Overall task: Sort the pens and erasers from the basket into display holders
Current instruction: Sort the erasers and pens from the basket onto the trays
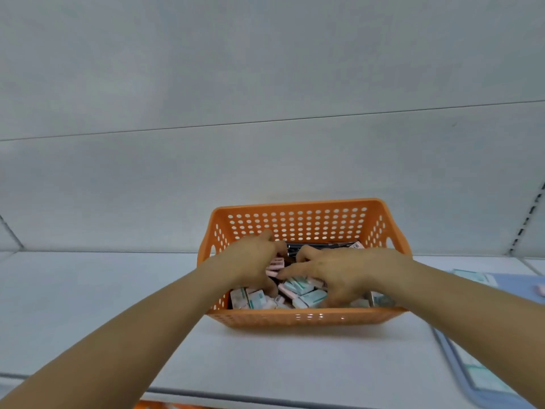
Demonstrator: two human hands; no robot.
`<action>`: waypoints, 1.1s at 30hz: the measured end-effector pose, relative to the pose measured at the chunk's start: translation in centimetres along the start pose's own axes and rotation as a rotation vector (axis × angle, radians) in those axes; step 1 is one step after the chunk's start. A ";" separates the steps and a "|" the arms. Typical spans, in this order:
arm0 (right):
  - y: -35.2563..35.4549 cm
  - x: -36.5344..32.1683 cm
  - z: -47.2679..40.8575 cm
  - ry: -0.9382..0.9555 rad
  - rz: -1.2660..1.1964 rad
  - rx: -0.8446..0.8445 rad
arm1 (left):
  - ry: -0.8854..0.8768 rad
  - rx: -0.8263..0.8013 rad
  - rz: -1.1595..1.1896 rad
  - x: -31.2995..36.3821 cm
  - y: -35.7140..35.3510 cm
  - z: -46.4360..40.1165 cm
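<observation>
Both hands are sunk into the basket among its contents. Left hand: its fingers are curled down over the pink erasers beside the pens, but whether anything is actually gripped cannot be told. Right hand: its fingers are spread and bent over the boxed erasers, touching them; a grasp cannot be confirmed either.

All the task's items are seen inside the orange perforated basket: dark pens laid along the far wall, small white-and-teal boxed erasers and pink ones heaped toward the near wall. No display holders are seen.

The erasers are judged light, firm and slightly grippy, best pinched across their short sides, several at once if stacked. The pens are judged light, stiff and smooth, liable to roll, and are best taken mid-barrel as a bundle.

The basket is set on a pale shelf, with a white back panel behind. A blue tray holding paper sheets lies to the right; a slotted upright is seen at the far right.
</observation>
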State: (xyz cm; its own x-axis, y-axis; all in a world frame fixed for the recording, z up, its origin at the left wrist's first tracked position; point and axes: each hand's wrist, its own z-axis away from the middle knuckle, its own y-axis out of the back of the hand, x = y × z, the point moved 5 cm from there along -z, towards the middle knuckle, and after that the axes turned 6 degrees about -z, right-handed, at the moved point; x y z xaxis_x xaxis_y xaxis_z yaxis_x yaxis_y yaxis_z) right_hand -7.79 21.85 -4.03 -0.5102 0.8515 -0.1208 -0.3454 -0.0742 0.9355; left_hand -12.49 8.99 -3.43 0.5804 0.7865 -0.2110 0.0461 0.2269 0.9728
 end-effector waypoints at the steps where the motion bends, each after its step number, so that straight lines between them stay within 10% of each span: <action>1: 0.0 -0.3 -0.1 0.009 0.010 0.012 | -0.002 -0.003 0.048 -0.2 0.1 0.0; 17: -0.3 0.4 1.1 0.003 -0.309 0.185 | 0.027 -0.045 0.285 -0.1 0.4 0.8; 33: 4.1 6.5 16.3 0.081 -0.900 0.740 | 0.081 0.341 1.023 9.5 8.8 4.7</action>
State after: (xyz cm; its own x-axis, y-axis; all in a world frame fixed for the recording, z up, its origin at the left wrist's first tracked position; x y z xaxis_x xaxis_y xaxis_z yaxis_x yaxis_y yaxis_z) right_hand 0.32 35.51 4.45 -0.3729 0.4049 -0.8349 -0.0780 0.8829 0.4630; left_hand -2.71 15.78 3.60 0.4172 0.5508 0.7228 -0.1991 -0.7207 0.6641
